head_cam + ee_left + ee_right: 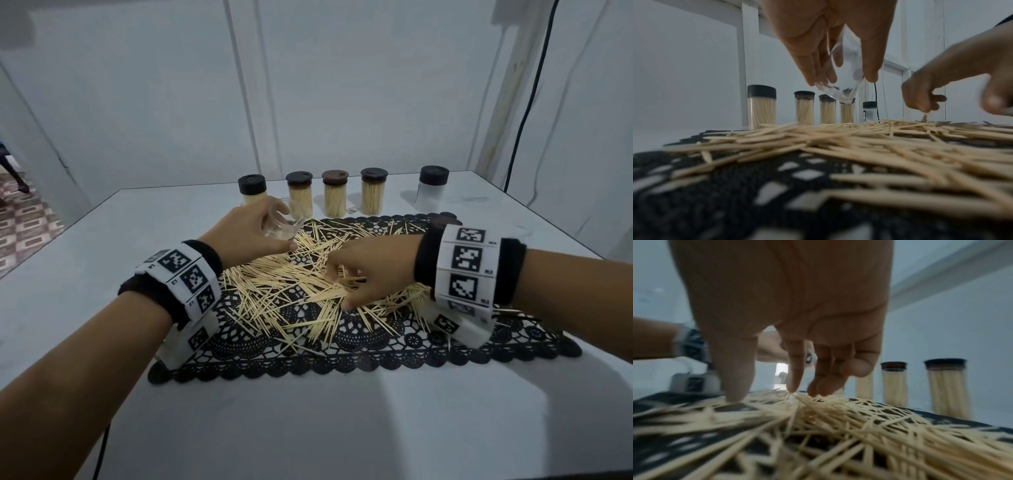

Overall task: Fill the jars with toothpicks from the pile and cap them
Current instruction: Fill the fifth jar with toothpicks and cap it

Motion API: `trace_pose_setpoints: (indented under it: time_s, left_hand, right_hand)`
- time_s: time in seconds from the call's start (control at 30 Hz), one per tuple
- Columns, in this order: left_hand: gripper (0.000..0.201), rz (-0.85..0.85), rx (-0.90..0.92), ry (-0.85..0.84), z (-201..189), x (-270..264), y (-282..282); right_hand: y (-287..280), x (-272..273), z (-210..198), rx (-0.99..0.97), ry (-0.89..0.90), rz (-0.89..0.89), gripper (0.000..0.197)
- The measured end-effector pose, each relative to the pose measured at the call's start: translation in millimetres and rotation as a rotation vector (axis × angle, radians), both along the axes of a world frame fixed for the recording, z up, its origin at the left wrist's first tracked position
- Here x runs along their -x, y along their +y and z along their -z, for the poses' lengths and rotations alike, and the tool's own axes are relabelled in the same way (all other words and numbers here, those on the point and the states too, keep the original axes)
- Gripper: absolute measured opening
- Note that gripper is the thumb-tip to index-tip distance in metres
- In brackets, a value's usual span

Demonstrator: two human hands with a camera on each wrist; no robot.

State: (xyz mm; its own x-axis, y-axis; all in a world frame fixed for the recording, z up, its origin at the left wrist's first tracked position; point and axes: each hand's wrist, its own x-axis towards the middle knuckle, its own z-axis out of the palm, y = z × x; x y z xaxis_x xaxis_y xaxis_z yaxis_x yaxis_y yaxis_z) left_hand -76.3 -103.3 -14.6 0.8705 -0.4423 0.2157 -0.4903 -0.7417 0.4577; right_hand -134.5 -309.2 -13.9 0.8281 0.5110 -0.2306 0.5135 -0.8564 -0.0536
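My left hand (270, 236) grips a clear, empty, uncapped jar (284, 226), tilted above the far left part of the toothpick pile (294, 291). The left wrist view shows that jar (844, 65) held between thumb and fingers. My right hand (339, 289) reaches down onto the middle of the pile. Its thumb and fingers (795, 369) stand apart, their tips touching the toothpicks (838, 418). Several capped jars full of toothpicks (335, 197) stand in a row behind the pile. One capped empty jar (433, 186) stands at that row's right end.
The pile lies on a black lace doily (376, 356) on a white table (308, 428). A dark loose cap (442, 219) sits by the doily's far right corner, just behind my right wrist. A black cable (527, 102) hangs on the wall at the right.
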Motion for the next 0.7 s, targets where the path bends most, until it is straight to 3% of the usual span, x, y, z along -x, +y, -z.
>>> trace_pose_setpoints:
  time_s: [0.13, 0.2, 0.43, 0.53, 0.57, 0.7]
  left_hand:
    - [0.054, -0.001, 0.008, 0.002, 0, 0, 0]
    - [0.054, -0.002, 0.018, 0.011, 0, 0, 0]
    - [0.058, 0.029, 0.035, 0.006, 0, -1, 1]
    - [0.049, 0.063, 0.065, -0.007, 1, -2, 1]
    - [0.046, 0.074, 0.066, -0.021, 0, -1, 1]
    - [0.046, 0.095, 0.078, -0.047, 0, -1, 1]
  right_hand:
    - [1, 5, 9, 0.196, -0.105, 0.03, 0.084]
    - [1, -2, 9, 0.217, -0.077, 0.082, 0.095]
    - [3, -23, 6, 0.137, -0.001, 0.119, 0.068]
    - [2, -28, 7, 0.05, 0.044, 0.149, 0.031]
    - [2, -28, 7, 0.013, 0.059, 0.151, 0.032]
    - [4, -31, 8, -0.029, 0.048, 0.129, 0.072]
